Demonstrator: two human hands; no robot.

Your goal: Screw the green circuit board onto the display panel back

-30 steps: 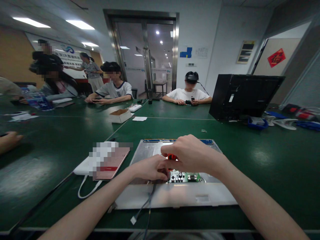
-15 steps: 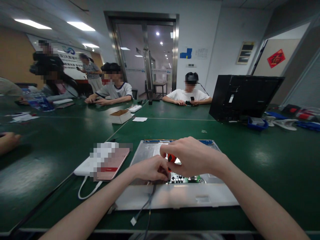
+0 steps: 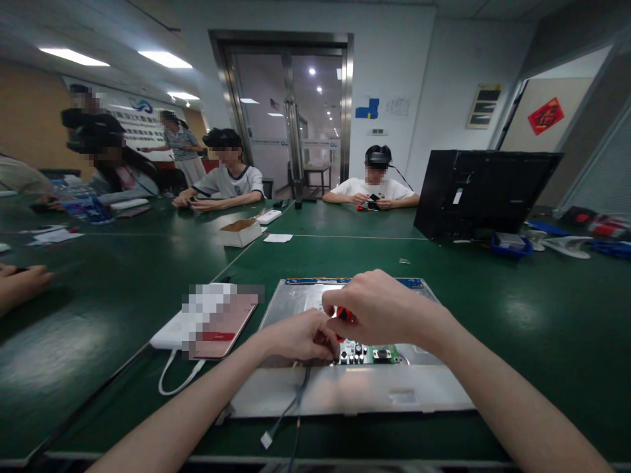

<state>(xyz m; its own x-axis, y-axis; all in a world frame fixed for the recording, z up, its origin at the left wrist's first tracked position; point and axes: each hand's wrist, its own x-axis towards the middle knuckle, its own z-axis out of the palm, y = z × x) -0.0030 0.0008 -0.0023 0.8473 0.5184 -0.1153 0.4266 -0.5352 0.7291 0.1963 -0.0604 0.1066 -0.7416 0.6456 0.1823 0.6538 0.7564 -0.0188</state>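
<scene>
My right hand (image 3: 377, 309) is closed around the red and black handle of a screwdriver (image 3: 345, 315), held above a green circuit board (image 3: 367, 353). My left hand (image 3: 308, 336) is closed in a pinch at the board's left end. Whatever lies between its fingertips is hidden. The board sits on a silver metal display panel (image 3: 345, 393), which lies flat on the table with a blue strip (image 3: 315, 282) along its far edge. Thin dark cables (image 3: 300, 387) run from under my left hand over the near edge to a white connector (image 3: 266, 439).
Left of the panel, a pink phone (image 3: 227, 328) rests beside a white power bank (image 3: 172, 332) with a white cable. Farther off are an open box (image 3: 240, 232) and a large black monitor (image 3: 486, 194). Several people sit around the green table (image 3: 532, 315); one hand (image 3: 24, 282) shows at left.
The whole view has shifted slightly. Both my hands stay at the board, and the right still grips the screwdriver. A little more of the board shows beneath it.
</scene>
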